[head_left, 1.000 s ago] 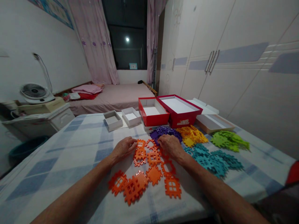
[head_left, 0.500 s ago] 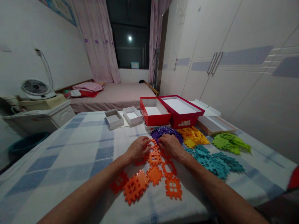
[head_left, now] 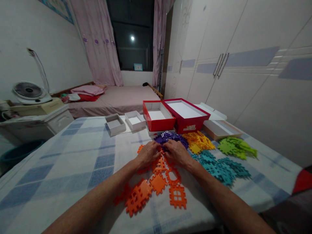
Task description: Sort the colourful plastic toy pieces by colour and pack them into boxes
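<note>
Orange interlocking plastic tiles (head_left: 158,183) lie spread on the checked cloth in front of me, some with window-like cutouts. My left hand (head_left: 149,153) is over the far end of these tiles, fingers curled and pinching at an orange tile that they mostly cover. Close beside it, my right hand (head_left: 177,152) has its fingers bent down onto orange tile edges in the same spot. The fingertips of both hands nearly meet. Just beyond them sits a pile of purple tiles (head_left: 180,138), partly hidden by my hands.
Yellow tiles (head_left: 200,141), teal tiles (head_left: 216,167) and green tiles (head_left: 235,148) are heaped to the right. Behind stand a red box (head_left: 162,125), a larger dark red box (head_left: 191,125), small white boxes (head_left: 135,125) and a shallow tray (head_left: 221,135). A bed (head_left: 124,94) is farther back.
My left hand has moved in closer to the right hand, its fingers now more curled. An orange tile shows to its left. The whole view has shifted slightly.
</note>
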A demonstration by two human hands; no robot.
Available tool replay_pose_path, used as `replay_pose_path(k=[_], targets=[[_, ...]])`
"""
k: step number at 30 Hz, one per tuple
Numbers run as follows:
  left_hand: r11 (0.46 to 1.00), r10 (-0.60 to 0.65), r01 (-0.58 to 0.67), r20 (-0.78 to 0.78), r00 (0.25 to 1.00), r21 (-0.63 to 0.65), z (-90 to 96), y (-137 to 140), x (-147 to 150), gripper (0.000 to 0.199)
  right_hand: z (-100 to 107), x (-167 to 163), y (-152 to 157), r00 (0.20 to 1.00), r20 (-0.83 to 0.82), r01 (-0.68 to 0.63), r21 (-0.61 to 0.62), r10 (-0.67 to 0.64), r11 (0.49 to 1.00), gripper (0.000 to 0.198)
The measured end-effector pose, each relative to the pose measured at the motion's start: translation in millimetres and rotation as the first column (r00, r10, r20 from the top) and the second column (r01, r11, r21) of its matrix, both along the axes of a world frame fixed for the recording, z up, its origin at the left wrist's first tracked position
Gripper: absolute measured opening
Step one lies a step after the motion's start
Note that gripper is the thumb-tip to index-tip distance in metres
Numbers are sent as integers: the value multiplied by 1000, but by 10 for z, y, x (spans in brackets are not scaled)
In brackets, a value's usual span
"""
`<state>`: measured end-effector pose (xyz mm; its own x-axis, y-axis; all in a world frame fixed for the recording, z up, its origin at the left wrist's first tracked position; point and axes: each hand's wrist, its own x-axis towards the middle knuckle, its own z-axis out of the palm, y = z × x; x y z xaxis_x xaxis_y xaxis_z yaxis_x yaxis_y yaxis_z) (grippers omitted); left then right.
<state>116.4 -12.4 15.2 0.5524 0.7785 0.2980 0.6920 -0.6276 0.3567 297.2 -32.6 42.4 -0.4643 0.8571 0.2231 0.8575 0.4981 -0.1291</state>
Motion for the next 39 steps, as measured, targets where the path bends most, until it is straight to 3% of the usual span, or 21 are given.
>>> replay_pose_path(k=[5,8,12,19,24,28,30,34,37,39], targets=[[999,29,-28,-21,999,38,38,-2,55,24,90,139,175,905,-417,114,43,-86,993,25],[998,-11,15,-58,998,68,63,3,169,24,172,202,302,834,-519,259,73,-185,963,28],[992,-94,104,-141,986,68,79,5,341,30,154,255,357,860,-432,374,171,-272,912,39],[993,-95,110,-233,968,52,160,-39,370,25,46,365,69,901,-388,268,152,-192,952,24],[989,-141,147,-263,954,4,246,-175,150,18,76,356,-244,926,-350,144,-22,-142,989,24],[980,-197,192,-189,962,-46,371,-428,-98,22,32,234,-323,984,-149,78,-117,-95,990,29],[969,-240,231,-103,965,-93,442,-605,-263,31,-19,170,-277,992,-70,99,-109,-107,989,32],[950,-281,265,-80,957,-162,478,-983,-663,75,-100,70,-179,993,-31,111,-105,-115,988,30],[956,-262,241,-117,958,-169,362,-1197,-960,103,-114,19,-192,996,-71,41,-121,-50,992,26],[962,-246,220,-163,955,-162,242,-1270,-1121,108,-108,3,-233,994,-112,-26,-143,10,989,26]])
